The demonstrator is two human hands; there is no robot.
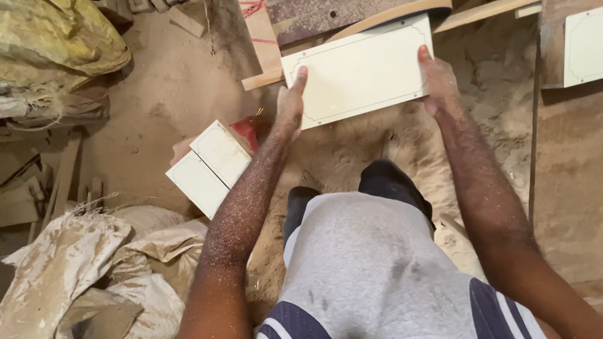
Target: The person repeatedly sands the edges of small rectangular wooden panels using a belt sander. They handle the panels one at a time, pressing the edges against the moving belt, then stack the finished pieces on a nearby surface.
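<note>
Basically, left hand and right hand clamp the cream panel by its 2 short edges; looks stiff, light, dusty-slick.

The rectangular cream-white board panel has a smooth, matt face with a thin line cut into it near the edges. The left hand and the right hand hold it at its short ends; both forearms are dusted with fine pale sawdust. The two smaller cream-white panels on the ground have the same smooth, matt finish. The sandy brown floor of sawdust looks soft, powdery and rough. The pale woven sacks are coarse cloth with frayed threads, dirty and wrinkled. The raw wooden strip is unpainted and dull. The grey shirt is soft matt cloth.
</note>
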